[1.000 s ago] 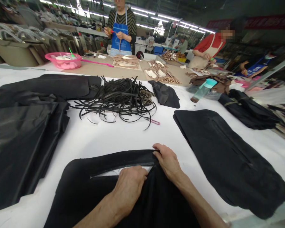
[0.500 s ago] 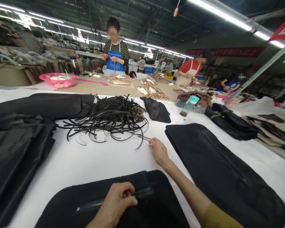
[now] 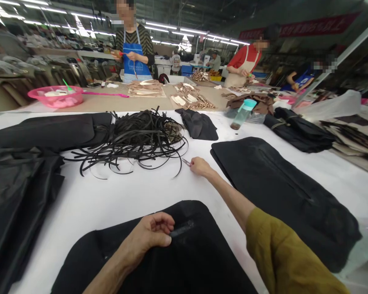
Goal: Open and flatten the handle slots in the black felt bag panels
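Observation:
My left hand (image 3: 151,232) rests on a black panel (image 3: 184,261) with rounded corners at the front of the table. Its fingers are loosely curled, the thumb stands apart from them, and nothing shows between. A shiny strip (image 3: 183,229) runs along the panel beside the fingertips. Farther out, my right hand (image 3: 201,166) is closed around a slim, pointed metal tool (image 3: 187,162), perhaps tweezers or small scissors; most of it is hidden in the fist. Its tip points left, close to a heap of thin black strips (image 3: 144,136).
Black panels (image 3: 282,192) lie stacked on the right, with more black sheets (image 3: 18,192) at left. Behind the strips are a small black piece (image 3: 199,124) and a bottle (image 3: 243,114). A pink basin (image 3: 57,97) stands on the far table, where several people work.
My left thumb and fingers have parted. My right hand stays near the strips, with the tool turned slightly. The view has tilted down and shifted.

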Action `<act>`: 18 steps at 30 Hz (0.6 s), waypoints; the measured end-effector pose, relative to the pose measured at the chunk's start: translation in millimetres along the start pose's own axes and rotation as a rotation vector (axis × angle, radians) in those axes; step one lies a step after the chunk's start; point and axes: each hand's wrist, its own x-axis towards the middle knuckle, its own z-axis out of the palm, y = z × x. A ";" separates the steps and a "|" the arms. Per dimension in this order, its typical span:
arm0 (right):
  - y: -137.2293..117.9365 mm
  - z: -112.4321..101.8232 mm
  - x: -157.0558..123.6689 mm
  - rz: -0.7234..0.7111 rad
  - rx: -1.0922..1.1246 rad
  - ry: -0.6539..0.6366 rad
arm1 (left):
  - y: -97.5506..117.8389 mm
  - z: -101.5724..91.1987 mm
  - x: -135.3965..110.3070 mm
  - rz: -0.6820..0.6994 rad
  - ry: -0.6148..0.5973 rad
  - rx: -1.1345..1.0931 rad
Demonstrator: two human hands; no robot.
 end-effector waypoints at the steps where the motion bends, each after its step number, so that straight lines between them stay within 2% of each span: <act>1: 8.2 -1.8 -4.9 0.015 0.014 -0.015 | 0.9 2.4 -1.0 0.008 -0.002 -0.023; 4: 39.2 -6.3 -29.4 0.022 0.076 -0.041 | 5.1 7.2 -4.3 0.019 0.023 -0.056; 7: 74.1 -9.9 -65.7 -0.023 0.188 -0.068 | 15.4 6.6 -7.6 0.124 0.179 0.061; 10: 100.9 -13.5 -107.2 -0.073 0.334 -0.110 | 30.5 9.4 -9.2 0.210 0.313 0.499; 14: 110.3 -16.8 -155.2 -0.144 0.690 -0.242 | 42.2 32.9 4.0 0.194 0.333 1.230; 16: 105.3 -15.2 -171.9 -0.192 0.893 -0.345 | 40.7 49.0 18.7 0.181 0.303 1.424; 18: 98.1 -10.4 -183.1 -0.221 0.933 -0.388 | 35.8 62.5 34.1 0.162 0.298 1.480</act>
